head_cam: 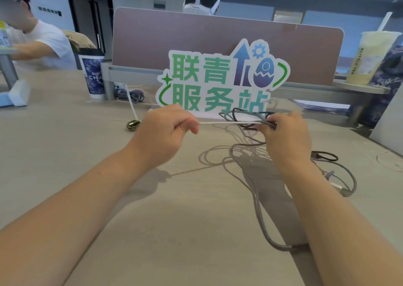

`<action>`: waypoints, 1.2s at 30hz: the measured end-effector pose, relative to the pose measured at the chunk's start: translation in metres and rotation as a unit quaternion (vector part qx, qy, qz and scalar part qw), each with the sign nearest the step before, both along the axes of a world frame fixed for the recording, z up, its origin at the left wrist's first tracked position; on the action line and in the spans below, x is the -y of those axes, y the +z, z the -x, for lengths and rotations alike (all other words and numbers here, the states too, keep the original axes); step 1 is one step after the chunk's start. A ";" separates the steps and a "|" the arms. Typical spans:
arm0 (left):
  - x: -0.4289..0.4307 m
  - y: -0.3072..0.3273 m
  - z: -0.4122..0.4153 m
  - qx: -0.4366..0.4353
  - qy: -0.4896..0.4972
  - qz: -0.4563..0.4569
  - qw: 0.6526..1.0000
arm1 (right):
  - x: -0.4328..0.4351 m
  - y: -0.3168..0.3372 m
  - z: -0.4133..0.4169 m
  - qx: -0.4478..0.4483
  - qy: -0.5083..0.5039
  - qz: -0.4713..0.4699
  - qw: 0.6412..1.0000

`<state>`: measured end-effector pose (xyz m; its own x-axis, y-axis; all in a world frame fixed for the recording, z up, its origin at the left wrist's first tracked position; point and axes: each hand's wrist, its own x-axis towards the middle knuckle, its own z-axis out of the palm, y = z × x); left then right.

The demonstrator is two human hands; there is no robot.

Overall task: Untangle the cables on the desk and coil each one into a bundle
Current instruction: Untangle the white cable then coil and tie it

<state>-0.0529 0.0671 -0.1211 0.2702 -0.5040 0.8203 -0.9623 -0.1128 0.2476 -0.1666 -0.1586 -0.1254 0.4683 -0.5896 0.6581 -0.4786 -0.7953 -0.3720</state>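
Left hand (168, 131): fingers pinched shut on a thin white cable (229, 123) — pulled taut.
Right hand (285, 137): closed around tangled grey and black braided cables (246, 115), raised above the beige desk (174, 209).
Behind: green-lettered cutout sign (218, 78) (partly hidden by hands); blue paper cup (93, 74) at left.

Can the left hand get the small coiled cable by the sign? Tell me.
Probably yes. The coil lies just beyond the left hand on open desk, but its fingers pinch the white cable.
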 end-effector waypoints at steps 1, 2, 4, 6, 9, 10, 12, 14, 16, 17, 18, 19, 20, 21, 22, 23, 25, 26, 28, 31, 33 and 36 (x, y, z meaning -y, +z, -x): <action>-0.002 0.001 -0.006 0.008 0.025 0.006 1.000 | 0.001 0.001 0.001 0.041 0.002 0.012 0.999; -0.004 0.000 -0.012 0.009 0.048 0.005 0.999 | 0.001 0.000 0.001 0.075 0.014 0.026 0.997; -0.006 -0.002 -0.020 -0.001 0.087 -0.009 0.996 | 0.001 -0.003 0.001 0.120 0.056 0.062 0.989; -0.008 -0.004 -0.027 -0.015 0.116 -0.019 0.993 | 0.005 -0.007 0.000 0.119 0.099 0.080 0.985; -0.021 -0.004 -0.046 -0.076 0.190 -0.016 0.979 | 0.020 -0.010 0.002 0.150 0.201 -0.129 0.959; -0.028 -0.006 -0.054 -0.101 0.225 -0.024 0.969 | 0.025 -0.009 0.005 0.194 0.215 -0.239 0.927; -0.039 -0.009 -0.067 -0.138 0.290 -0.066 0.945 | 0.038 -0.011 0.012 0.276 0.180 -0.388 0.861; -0.041 -0.015 -0.076 -0.169 0.318 -0.127 0.924 | 0.049 -0.013 0.015 0.291 0.092 -0.469 0.829; -0.035 -0.021 -0.080 -0.207 0.325 -0.213 0.898 | 0.053 -0.014 0.012 0.257 0.025 -0.494 0.830; -0.032 -0.023 -0.079 -0.217 0.329 -0.245 0.886 | 0.054 -0.015 0.010 0.242 0.006 -0.490 0.837; -0.027 -0.024 -0.076 -0.219 0.333 -0.255 0.881 | 0.052 -0.014 0.009 0.223 -0.007 -0.480 0.849; -0.022 -0.026 -0.072 -0.217 0.325 -0.242 0.888 | 0.051 -0.013 0.009 0.204 -0.007 -0.466 0.861; -0.017 -0.028 -0.064 -0.208 0.304 -0.215 0.904 | 0.049 -0.010 0.009 0.201 0.009 -0.454 0.868; -0.011 -0.028 -0.053 -0.202 0.268 -0.188 0.923 | 0.049 -0.006 0.009 0.220 0.038 -0.449 0.865; -0.005 -0.028 -0.041 -0.204 0.224 -0.169 0.938 | 0.046 0.002 0.009 0.257 0.070 -0.450 0.852; 0.000 -0.029 -0.029 -0.211 0.178 -0.163 0.947 | 0.043 0.011 0.009 0.281 0.085 -0.443 0.847; 0.011 -0.031 -0.012 -0.199 0.110 -0.201 0.953 | 0.034 0.026 0.012 0.313 0.081 -0.416 0.850; 0.015 -0.032 -0.008 -0.179 0.090 -0.234 0.951 | 0.029 0.032 0.014 0.333 0.074 -0.402 0.850; 0.019 -0.033 -0.006 -0.139 0.064 -0.279 0.948 | 0.019 0.033 0.017 0.345 0.082 -0.294 0.887; 0.020 -0.032 -0.006 -0.105 0.058 -0.251 0.961 | 0.016 0.020 0.010 0.208 0.089 -0.249 0.942; 0.018 -0.028 -0.004 -0.145 0.078 -0.162 0.973 | 0.019 0.007 0.007 0.163 0.097 -0.326 0.926; 0.010 -0.015 -0.012 -0.210 0.169 -0.016 0.963 | 0.028 -0.007 0.012 0.180 0.052 -0.429 0.884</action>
<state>-0.0412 0.0574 -0.1357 0.7273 -0.3532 0.5885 -0.6855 -0.4156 0.5978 -0.1784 -0.1870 -0.1328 0.4006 -0.9100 0.1069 -0.1483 -0.1796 -0.9725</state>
